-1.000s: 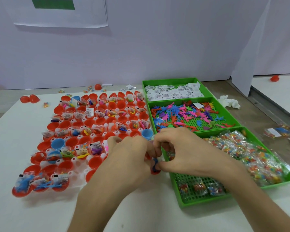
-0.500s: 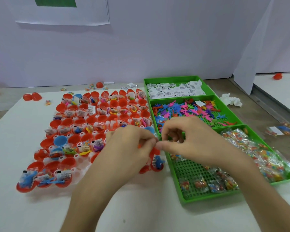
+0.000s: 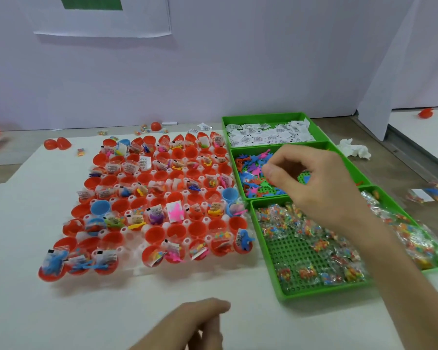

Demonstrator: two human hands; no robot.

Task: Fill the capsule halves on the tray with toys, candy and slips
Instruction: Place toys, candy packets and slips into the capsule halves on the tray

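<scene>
**Progress.** Most capsule halves on the tray already hold something. The front row and many cells further back show a toy, a candy packet or a slip. I judge the job a little past midway, since a fair number of red cups are bare, mostly in the second row from the front and through the middle.

**Hands.** My right hand hovers over the toy bin, fingers curled downward. I cannot tell whether it has a toy. My left hand rests loosely curled on the table, holding nothing I can see.

**Materials.**
- Capsule halves: glossy round plastic cups, red, with a few in blue.
- Tray: translucent and moulded, with pegs between the cells.
- Toys: small, flat, rubbery-looking figures in mixed colours.
- Candy packets: crinkly clear film over bright beads, in a perforated green candy bin.
- Slips: white printed paper, in the far slip bin.
</scene>
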